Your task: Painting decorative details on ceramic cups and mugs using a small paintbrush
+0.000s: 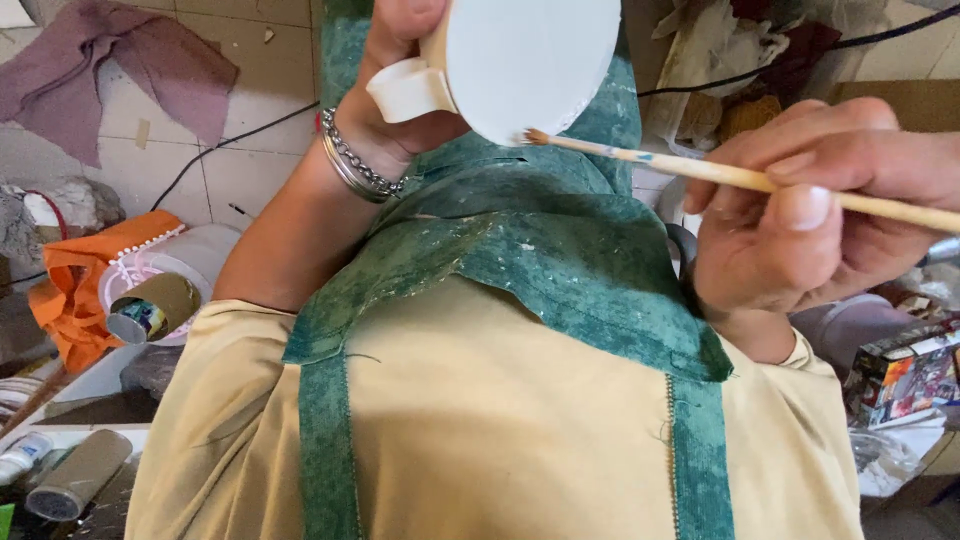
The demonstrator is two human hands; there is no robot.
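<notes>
Mug (530, 60) looks light but breakable: your left hand (400, 60) is gripping its handle at 12 o'clock, right hand (800, 220) fingers pinching the brush (740, 178).

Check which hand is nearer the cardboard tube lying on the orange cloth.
Left. The left hand holds the white mug above and right of the cardboard tube; the right hand, gripping the paintbrush, is farther, across the frame.
</notes>
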